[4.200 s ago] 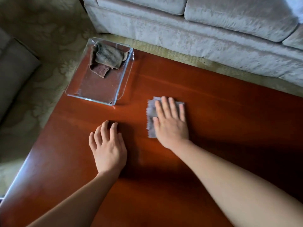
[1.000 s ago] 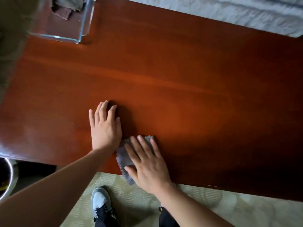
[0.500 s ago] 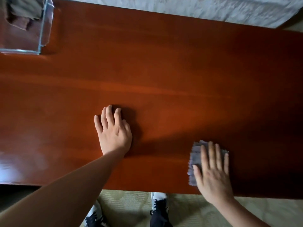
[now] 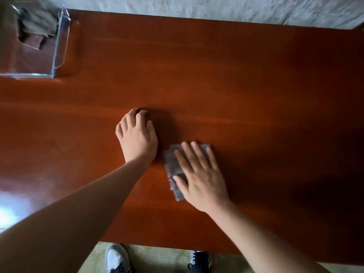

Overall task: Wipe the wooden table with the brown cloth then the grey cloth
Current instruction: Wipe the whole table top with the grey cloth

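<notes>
The table (image 4: 246,79) is made of smooth, shiny wood in a warm red-brown color. Long, soft lines of grain run across it from side to side. A bright patch of light shines on its left part.

The right hand (image 4: 201,176) lies flat on the grey cloth (image 4: 173,164). Its fingers are straight and spread a little, and they press the cloth down onto the wood. The grey cloth is thin and flat. It sits near the middle of the table, a bit closer to the near edge. Its left side sticks out from under the hand and has a small zigzag edge.

The left hand (image 4: 137,136) rests on the bare wood just beside the grey cloth. Its fingers are bent loosely, with the tips touching the table. It holds nothing.

A clear tray (image 4: 59,44) with straight, see-through walls stands at the far left corner of the table. The brown cloth (image 4: 37,26) lies inside it, all crumpled up in a soft heap. It looks thick and fuzzy.

Behind the table is a pale sofa (image 4: 216,6) with a soft, velvety cover. Below the near edge, two shoes (image 4: 116,257) stand on a light green rug (image 4: 157,255).
</notes>
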{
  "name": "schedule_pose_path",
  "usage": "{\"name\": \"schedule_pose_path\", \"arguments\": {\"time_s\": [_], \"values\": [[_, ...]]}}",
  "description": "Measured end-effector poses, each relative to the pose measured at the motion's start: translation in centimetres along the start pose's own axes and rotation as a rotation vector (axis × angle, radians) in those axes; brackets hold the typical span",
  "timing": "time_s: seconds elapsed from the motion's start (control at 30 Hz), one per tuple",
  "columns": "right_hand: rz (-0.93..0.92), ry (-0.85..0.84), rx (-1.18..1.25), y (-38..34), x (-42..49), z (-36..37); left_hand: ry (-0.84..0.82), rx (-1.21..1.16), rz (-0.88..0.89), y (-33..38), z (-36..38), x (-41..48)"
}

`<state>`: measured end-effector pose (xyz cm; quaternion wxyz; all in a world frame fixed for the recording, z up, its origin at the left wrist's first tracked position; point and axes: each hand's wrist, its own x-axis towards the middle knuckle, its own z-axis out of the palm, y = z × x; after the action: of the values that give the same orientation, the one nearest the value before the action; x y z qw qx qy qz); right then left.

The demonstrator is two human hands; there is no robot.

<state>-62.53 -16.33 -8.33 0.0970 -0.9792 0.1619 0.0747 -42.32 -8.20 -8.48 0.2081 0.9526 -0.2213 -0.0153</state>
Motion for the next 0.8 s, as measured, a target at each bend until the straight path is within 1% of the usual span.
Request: {"name": "schedule_pose_path", "arguments": {"time_s": [0.17, 0.23, 0.3, 0.4, 0.5, 0.63, 0.7, 0.8], "values": [[0.256, -0.002, -0.078, 11.4, -3.1, -1.1, -0.012, 0.119, -0.007, 2.8, 2.7, 1.7], [0.335, -0.022, -0.09, 14.5, -4.4, -1.7, -0.003, 0.162, -0.013, 2.8, 3.0, 1.6], [0.379, -0.032, -0.101, 15.2, -4.8, -1.9, -0.005, 0.168, -0.015, 2.8, 3.0, 1.5], [0.43, -0.008, -0.1, 13.2, -3.5, -1.8, -0.002, 0.184, -0.011, 2.8, 3.0, 1.6], [0.348, 0.001, -0.08, 9.6, 0.0, -1.7, -0.015, 0.186, -0.022, 2.7, 2.9, 1.6], [0.226, 0.043, -0.027, 4.9, 7.0, -2.0, -0.009, 0.186, -0.023, 2.8, 2.7, 1.6], [0.166, 0.082, -0.019, 4.3, 9.6, -2.1, 0.0, 0.184, -0.021, 2.9, 2.7, 1.6], [0.063, 0.114, -0.019, 6.1, 10.4, -2.1, -0.002, 0.177, -0.022, 3.0, 2.5, 1.6]]}}
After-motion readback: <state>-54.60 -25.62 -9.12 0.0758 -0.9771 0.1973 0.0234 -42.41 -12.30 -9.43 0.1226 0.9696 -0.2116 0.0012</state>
